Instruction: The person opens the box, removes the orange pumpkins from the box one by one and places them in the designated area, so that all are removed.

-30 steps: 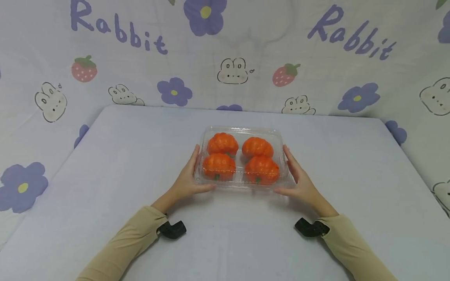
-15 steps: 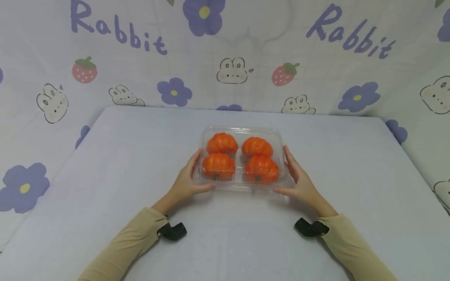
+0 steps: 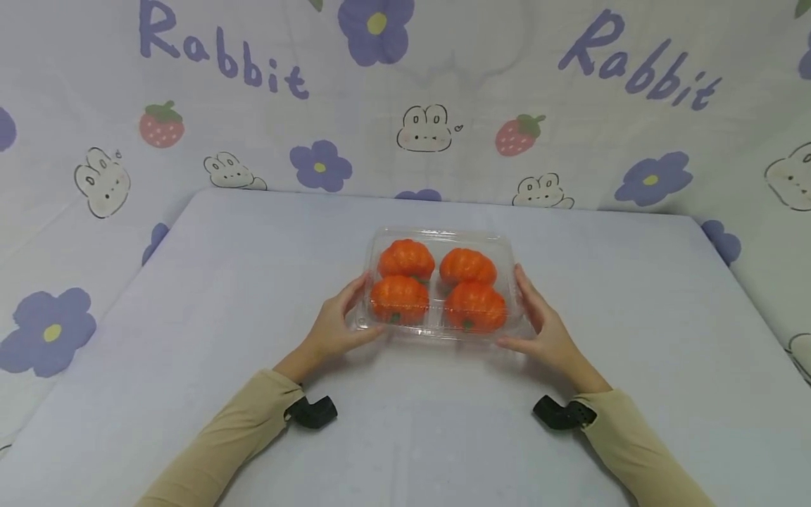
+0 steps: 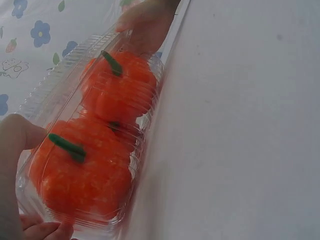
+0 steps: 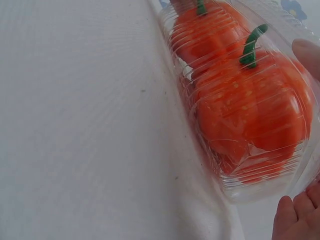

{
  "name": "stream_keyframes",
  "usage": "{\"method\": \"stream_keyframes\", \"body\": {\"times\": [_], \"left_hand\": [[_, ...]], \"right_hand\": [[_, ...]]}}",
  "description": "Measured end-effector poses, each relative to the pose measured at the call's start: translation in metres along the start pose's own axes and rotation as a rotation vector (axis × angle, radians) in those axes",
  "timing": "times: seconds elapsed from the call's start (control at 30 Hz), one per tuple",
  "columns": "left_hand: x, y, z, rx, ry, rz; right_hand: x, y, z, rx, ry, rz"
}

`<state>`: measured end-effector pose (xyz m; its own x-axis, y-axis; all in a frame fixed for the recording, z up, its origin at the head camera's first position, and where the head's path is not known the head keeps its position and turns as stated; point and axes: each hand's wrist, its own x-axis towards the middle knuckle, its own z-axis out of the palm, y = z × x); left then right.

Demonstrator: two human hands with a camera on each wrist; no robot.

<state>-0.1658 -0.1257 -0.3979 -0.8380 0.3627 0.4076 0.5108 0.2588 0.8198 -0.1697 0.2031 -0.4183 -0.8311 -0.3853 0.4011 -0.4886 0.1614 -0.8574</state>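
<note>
A clear plastic clamshell box (image 3: 434, 325) with several orange toy pumpkins (image 3: 475, 307) inside sits mid-table in the head view, its lid down. Green stems (image 4: 69, 147) show through the plastic in both wrist views. At the box's left end my left hand (image 3: 334, 325) holds it, thumb along the near side and fingers around the end. My right hand (image 3: 550, 338) grips the right end the same way, with its thumb at the near right corner. Whether the box's base touches the cloth everywhere cannot be made out.
White cloth (image 3: 405, 436) covers the table. Behind it hangs a white curtain (image 3: 456, 77) printed with rabbits, strawberries and purple flowers. A black curved wrist mount (image 3: 312, 412) juts from the left sleeve, another black mount (image 3: 564, 412) from the right.
My left fingertips have slid slightly toward the near side along the box's left end. The box and my right hand keep their places; the head view has shifted a little.
</note>
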Motion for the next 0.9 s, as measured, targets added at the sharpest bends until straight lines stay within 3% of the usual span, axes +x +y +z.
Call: {"method": "stream_keyframes", "body": {"times": [0.37, 0.77, 0.9], "left_hand": [[-0.002, -0.007, -0.003, 0.000, -0.016, 0.087], [-0.007, -0.008, -0.007, -0.047, -0.033, 0.047], [-0.007, -0.018, -0.006, -0.092, -0.039, 0.061]], "right_hand": [[-0.001, 0.010, -0.006, 0.021, -0.014, 0.022], [0.000, 0.013, -0.010, 0.078, -0.055, 0.043], [0.000, 0.011, -0.012, 0.072, -0.051, 0.044]]}}
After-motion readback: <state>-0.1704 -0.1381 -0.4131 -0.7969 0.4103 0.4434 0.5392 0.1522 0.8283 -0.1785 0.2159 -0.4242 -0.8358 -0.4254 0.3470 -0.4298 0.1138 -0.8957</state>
